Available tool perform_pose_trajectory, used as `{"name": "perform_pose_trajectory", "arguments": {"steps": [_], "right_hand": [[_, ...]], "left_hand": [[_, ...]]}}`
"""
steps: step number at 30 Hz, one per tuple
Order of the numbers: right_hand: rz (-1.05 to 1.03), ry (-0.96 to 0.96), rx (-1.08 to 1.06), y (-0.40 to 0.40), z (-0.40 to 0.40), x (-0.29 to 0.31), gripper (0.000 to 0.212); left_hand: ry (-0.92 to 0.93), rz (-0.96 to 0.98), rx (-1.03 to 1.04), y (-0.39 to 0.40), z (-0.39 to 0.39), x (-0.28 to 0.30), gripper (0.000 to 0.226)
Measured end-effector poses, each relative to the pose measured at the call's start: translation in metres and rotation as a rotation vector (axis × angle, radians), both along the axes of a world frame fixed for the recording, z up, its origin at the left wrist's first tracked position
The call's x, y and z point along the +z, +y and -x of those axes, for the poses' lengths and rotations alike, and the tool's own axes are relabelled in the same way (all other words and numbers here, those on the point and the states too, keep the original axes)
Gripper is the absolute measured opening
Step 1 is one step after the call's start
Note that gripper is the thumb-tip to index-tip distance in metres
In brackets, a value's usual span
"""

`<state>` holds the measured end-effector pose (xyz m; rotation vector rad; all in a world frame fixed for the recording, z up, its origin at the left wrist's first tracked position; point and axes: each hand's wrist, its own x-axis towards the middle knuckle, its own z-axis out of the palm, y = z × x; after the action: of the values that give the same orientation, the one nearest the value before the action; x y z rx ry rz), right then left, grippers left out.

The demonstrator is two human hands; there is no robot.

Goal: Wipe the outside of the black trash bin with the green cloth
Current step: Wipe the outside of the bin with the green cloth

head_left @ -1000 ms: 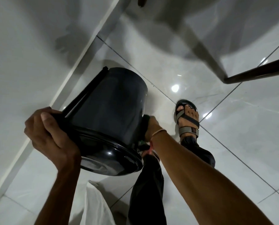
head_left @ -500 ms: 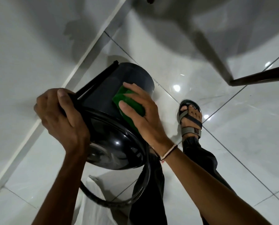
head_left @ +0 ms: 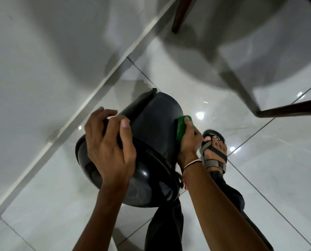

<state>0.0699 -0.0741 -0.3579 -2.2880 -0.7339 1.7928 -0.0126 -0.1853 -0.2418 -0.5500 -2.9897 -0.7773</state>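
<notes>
The black trash bin [head_left: 156, 124] is held tilted above the floor, its lidded top end toward me and its base pointing away. My left hand [head_left: 109, 149] grips the bin at its rim, fingers wrapped over the upper edge. My right hand [head_left: 189, 140] presses the folded green cloth [head_left: 182, 126] flat against the bin's right side wall. Part of the cloth is hidden under my fingers.
A white wall and baseboard [head_left: 89, 104] run diagonally on the left. Glossy white floor tiles [head_left: 259, 160] lie below. My sandalled foot [head_left: 214, 151] stands just right of the bin. Dark wooden furniture legs [head_left: 287, 109] cross the upper right.
My right hand slid the green cloth from the bin's upper face round to its right side. My left hand shifted its grip further over the rim. The view moved back a little.
</notes>
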Motion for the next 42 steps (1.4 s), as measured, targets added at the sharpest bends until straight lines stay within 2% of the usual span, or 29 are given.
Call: {"name": "perform_pose_trajectory", "arguments": {"steps": [2,4,6,8,10,12,13,15,17,18,21,23,24,27,30,36,40,42], "right_hand": [[0.076,-0.050,-0.018,0.003,-0.011,-0.005,0.046],[0.083,-0.030,0.062,-0.001,-0.021,0.001,0.031],[0.004,0.083,0.196,-0.016,-0.033,0.023,0.025],[-0.141,0.247,0.408,-0.037,-0.043,0.054,0.036],[-0.328,0.373,0.705,-0.060,-0.049,0.081,0.036],[-0.492,0.455,0.934,-0.081,-0.055,0.095,0.033],[-0.511,0.469,0.975,-0.087,-0.055,0.099,0.031],[-0.412,0.459,0.843,-0.081,-0.048,0.103,0.034],[-0.405,0.388,0.690,-0.058,-0.040,0.099,0.041],[-0.427,0.355,0.699,-0.049,-0.035,0.095,0.039],[-0.395,0.456,0.992,-0.045,-0.030,0.093,0.031],[-0.420,0.553,1.227,-0.064,-0.042,0.097,0.033],[-0.439,0.594,1.265,-0.070,-0.049,0.099,0.035],[-0.397,0.682,1.271,-0.065,-0.057,0.099,0.037],[-0.395,0.692,1.321,-0.058,-0.061,0.101,0.037],[-0.321,0.693,1.017,-0.056,-0.071,0.121,0.031],[-0.355,0.715,1.089,-0.056,-0.079,0.131,0.028],[-0.350,0.688,1.049,-0.048,-0.081,0.130,0.029]], "left_hand": [[0.042,-0.007,-0.102,-0.003,-0.012,-0.003,0.037],[0.063,-0.022,-0.177,-0.011,-0.023,-0.007,0.043],[0.040,-0.052,-0.208,-0.023,-0.027,-0.007,0.057],[0.000,-0.095,-0.202,-0.036,-0.029,-0.004,0.058],[-0.058,-0.154,-0.140,-0.048,-0.034,-0.002,0.048],[-0.123,-0.204,0.032,-0.057,-0.041,0.001,0.039],[-0.155,-0.217,0.157,-0.061,-0.045,0.001,0.034],[-0.236,-0.270,0.358,-0.066,-0.048,0.003,0.038],[-0.285,-0.313,0.403,-0.068,-0.051,0.002,0.050],[-0.297,-0.315,0.406,-0.070,-0.054,0.002,0.054],[-0.297,-0.349,0.418,-0.067,-0.062,0.001,0.055],[-0.263,-0.370,0.423,-0.063,-0.062,-0.002,0.056],[-0.245,-0.371,0.420,-0.062,-0.061,-0.003,0.056],[-0.221,-0.370,0.412,-0.062,-0.061,-0.005,0.055],[-0.224,-0.358,0.419,-0.059,-0.065,-0.004,0.057],[-0.195,-0.282,0.379,-0.046,-0.060,-0.004,0.062],[-0.188,-0.256,0.329,-0.052,-0.067,-0.005,0.061],[-0.199,-0.233,0.235,-0.059,-0.078,0.000,0.060]]}}
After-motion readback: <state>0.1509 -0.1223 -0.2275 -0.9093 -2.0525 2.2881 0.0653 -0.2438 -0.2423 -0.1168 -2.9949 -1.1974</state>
